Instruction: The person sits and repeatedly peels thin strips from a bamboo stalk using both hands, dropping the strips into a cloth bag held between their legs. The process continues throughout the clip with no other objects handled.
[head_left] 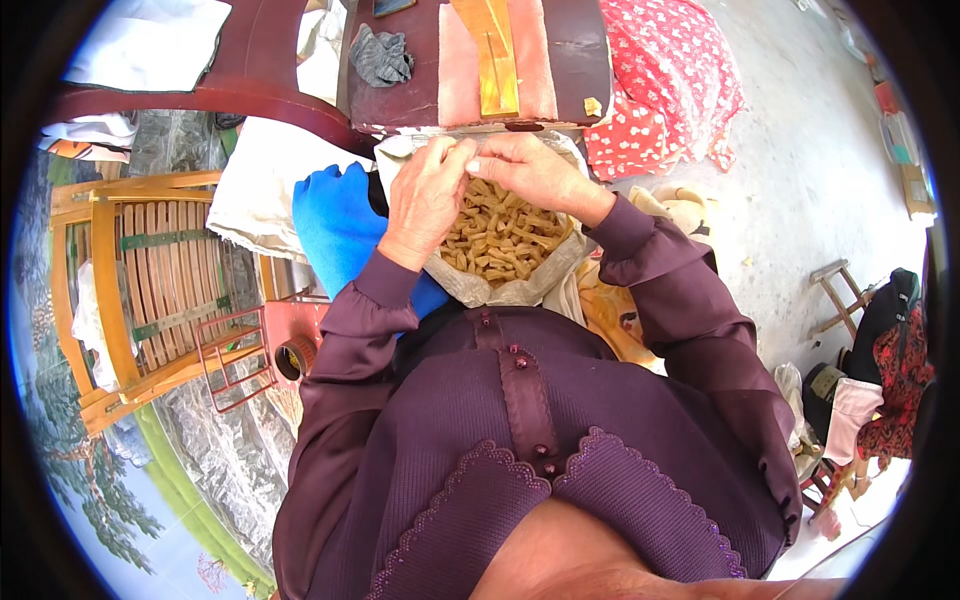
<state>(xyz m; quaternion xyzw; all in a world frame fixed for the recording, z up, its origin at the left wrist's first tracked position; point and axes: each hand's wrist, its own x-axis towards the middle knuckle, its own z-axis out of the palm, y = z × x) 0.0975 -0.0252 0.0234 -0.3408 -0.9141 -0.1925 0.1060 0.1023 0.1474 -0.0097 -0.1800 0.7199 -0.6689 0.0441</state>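
Observation:
Both hands meet above an opened whitish sack (520,290) in front of my body. Short, light-brown stick-like pieces (500,240) fill it. My left hand (420,200) has its fingers curled and pinched at the sack's far side. Against its fingertips, my right hand (535,172) is closed too, thumb and fingers pressed together. Whatever lies between the fingertips is hidden or too small to name. Just beyond the hands stands a dark red table (420,100). A yellow wooden tool (496,75) lies there on a pink cloth (455,75).
On the table are a grey rag (381,57) and a small yellow piece (593,106). Blue cloth (335,220) hangs left of the sack. A wooden slatted frame (110,290) stands further left. Red floral fabric (665,85) is at the far right, a small stool (842,295) at right.

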